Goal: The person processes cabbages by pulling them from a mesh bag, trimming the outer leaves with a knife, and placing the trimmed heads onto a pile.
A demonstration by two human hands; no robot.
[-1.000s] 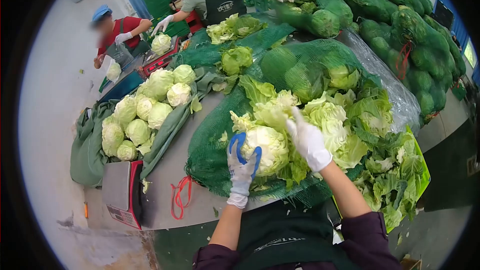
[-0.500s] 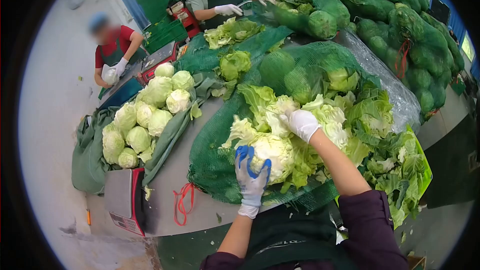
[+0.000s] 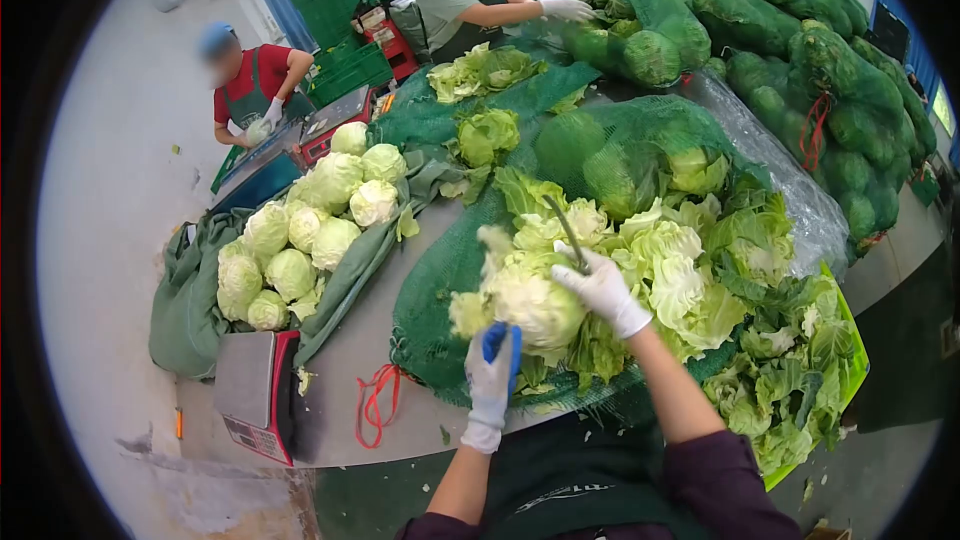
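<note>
A trimmed pale cabbage [image 3: 540, 312], blurred on its left side, rests on loose leaves over a green mesh sack [image 3: 430, 285]. My left hand [image 3: 490, 380], in a white glove with blue fingertips, grips it from the lower left; the fingers curl against it. My white-gloved right hand [image 3: 605, 292] is closed around a knife [image 3: 565, 227] just above the cabbage's right side. Its narrow dark blade points up and away; the handle is mostly hidden in the palm. Cut outer leaves [image 3: 675, 275] lie right of the cabbage, and whole cabbages [image 3: 570, 145] show through the mesh behind.
Peeled cabbages [image 3: 292, 273] sit on green cloth at left, beside a red-edged scale [image 3: 262, 395] and red string [image 3: 378, 405]. A bright green crate [image 3: 856, 360] of leaves stands right. Full mesh sacks [image 3: 850, 130] are piled behind. Two co-workers [image 3: 262, 90] stand across the table.
The knife blade now points upward, lifted from the cabbage. My left hand has shifted lower on the cabbage, its fingers more curled. The camera view has swung slightly; the far co-worker reaches toward the sacks.
</note>
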